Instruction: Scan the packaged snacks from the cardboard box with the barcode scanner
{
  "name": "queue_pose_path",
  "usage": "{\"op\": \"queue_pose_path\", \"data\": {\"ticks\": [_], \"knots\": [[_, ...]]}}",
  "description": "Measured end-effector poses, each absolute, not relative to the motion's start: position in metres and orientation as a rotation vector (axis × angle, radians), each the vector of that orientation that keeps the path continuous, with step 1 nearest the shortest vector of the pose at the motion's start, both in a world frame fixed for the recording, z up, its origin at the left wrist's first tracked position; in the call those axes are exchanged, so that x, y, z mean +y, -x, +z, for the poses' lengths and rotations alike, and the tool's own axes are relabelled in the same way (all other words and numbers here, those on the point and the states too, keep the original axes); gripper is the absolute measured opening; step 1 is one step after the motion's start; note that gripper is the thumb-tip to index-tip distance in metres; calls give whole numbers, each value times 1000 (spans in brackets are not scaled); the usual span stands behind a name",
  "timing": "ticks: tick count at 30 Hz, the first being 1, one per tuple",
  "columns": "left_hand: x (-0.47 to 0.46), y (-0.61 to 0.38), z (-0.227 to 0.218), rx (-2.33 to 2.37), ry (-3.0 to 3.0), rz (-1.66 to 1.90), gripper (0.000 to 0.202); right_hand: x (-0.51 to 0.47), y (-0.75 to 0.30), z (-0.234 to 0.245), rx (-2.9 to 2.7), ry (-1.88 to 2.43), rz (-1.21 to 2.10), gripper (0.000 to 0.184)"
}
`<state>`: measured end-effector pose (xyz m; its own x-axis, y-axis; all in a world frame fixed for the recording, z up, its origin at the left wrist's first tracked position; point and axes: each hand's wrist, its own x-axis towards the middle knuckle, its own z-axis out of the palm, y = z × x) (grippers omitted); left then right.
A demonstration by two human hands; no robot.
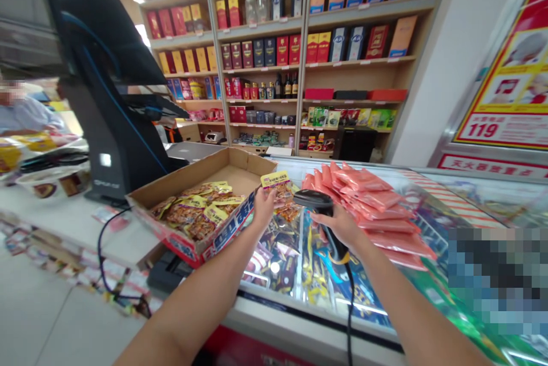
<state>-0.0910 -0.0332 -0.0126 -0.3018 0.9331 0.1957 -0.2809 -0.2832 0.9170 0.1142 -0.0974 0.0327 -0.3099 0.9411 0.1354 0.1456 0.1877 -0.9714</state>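
Shop poster (505, 75) reading 119 beyond barcode scanner (314, 201)

I log 1 scanner (312, 200) in matt black plastic, 1 snack packet (276, 180) in glossy printed film, 1 box (205, 169) in matt brown cardboard, shelves (261, 69) in smooth pale wood, and 1 freezer lid (282, 257) in glossy glass.

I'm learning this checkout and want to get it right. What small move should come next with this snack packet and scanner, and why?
Probably turn the snack packet in the left hand until its barcode faces the black handheld scanner in the right hand. The scanner is right beside the packet, but no barcode is visible facing it.
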Motion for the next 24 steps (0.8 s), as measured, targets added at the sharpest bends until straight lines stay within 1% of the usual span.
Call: {"op": "queue_pose_path", "data": {"ticks": [10,16,24], "knots": [[-34,91,-13,1027,-1002,1726,34,-98,-113,31,-1616,1047,1260,22],[-32,92,-17,1076,-1049,1703,35,-98,-113,34,-1566,1032,1197,25],[-32,89,-22,1254,-1284,1781,21,-90,-115,24,-1523,1034,1120,26]]}}
